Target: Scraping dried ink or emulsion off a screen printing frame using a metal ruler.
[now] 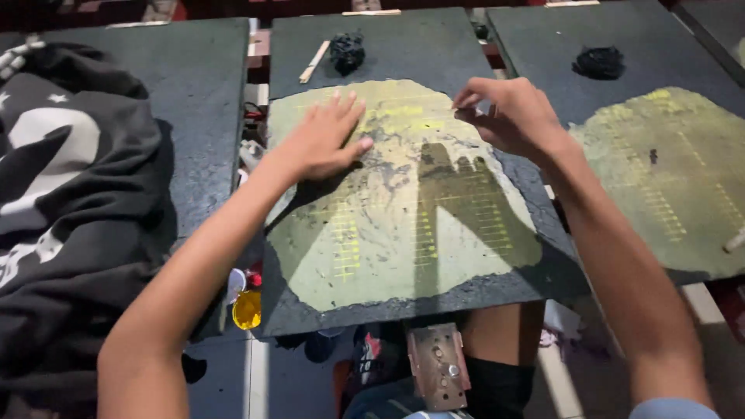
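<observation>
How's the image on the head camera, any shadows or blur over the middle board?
Head view: the middle board is evenly lit, no glare; the left hand casts a dark shadow of fingers across the yellow patch; the right hand looks slightly motion-blurred at its fingertips; the black garment at left is dim.

screen-printing workshop, row of dark ink-stained platens [403, 46], black printed garments [70, 194] heaped on one

2 hands [326, 136] on middle board [403, 233] (garment [70, 194] left)
</observation>
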